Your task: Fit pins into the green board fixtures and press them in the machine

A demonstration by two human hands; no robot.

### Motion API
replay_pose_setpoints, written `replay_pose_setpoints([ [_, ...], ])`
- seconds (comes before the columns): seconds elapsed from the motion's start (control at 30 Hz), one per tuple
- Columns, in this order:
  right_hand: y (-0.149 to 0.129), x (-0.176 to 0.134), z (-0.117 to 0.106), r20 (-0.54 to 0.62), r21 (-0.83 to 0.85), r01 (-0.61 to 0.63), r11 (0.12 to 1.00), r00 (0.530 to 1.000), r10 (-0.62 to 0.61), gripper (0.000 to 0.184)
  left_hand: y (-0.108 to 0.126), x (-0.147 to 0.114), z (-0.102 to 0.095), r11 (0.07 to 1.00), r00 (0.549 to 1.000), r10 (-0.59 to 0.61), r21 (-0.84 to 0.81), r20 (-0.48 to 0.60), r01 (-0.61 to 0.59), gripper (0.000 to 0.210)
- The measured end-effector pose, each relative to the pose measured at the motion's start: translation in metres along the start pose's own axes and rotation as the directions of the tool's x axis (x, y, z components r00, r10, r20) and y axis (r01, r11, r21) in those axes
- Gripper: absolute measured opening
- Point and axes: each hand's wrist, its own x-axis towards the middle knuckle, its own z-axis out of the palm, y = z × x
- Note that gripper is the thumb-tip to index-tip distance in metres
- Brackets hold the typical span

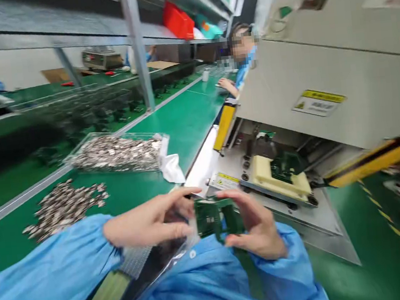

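"Board (207, 220): where was it?"

"Between the two hands, low in front of the blue-sleeved body."

"How did the left hand (150, 223) stand?"

"Pinching the board's left edge, fingers at the top and thumb below. Blur hid the exact contact."

"And the right hand (256, 222)?"

"Curled around the right side, forefinger at the upper edge, thumb at the lower, pinching the same board."

"What lay about the left hand?"

"Out to its left, beyond the forearm, a loose pile (67, 205) of small metallic pieces spread on the green bench (194, 110). Farther ahead of that hand stood a clear tray (115, 154) full of similar pieces, with a white cloth or paper (172, 169) at its near right end."

"And about the right hand?"

"Ahead of it and to its right, a cream fixture (261, 175) sat under a big machine (320, 72), with another green board, the second one (286, 166), on it. Well beyond both hands, a co-worker (247, 67) in blue was at the bench."
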Motion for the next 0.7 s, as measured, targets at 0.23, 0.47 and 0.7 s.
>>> replay_pose_setpoints([
  [0.23, 0.010, -0.066, -0.147, -0.894, -0.297, -0.175, 0.939, 0.397, -0.209, 0.059, 0.037, 0.217, 0.076, 0.927, 0.931, 0.350, 0.185, -0.102, -0.328, 0.076],
  [0.47, 0.018, -0.026, -0.180, -0.688, -0.364, -0.312, 0.878, 0.725, -0.028, 0.069, 0.034, 0.234, 0.075, 0.936, 0.954, 0.230, -0.225, -0.192, -0.270, 0.071],
  [0.7, 0.015, 0.017, -0.183, -0.369, -0.498, -0.437, 0.749, 0.889, 0.273, 0.070, -0.023, 0.104, 0.001, 0.986, 0.998, 0.056, -0.154, -0.017, -0.058, 0.052],
])
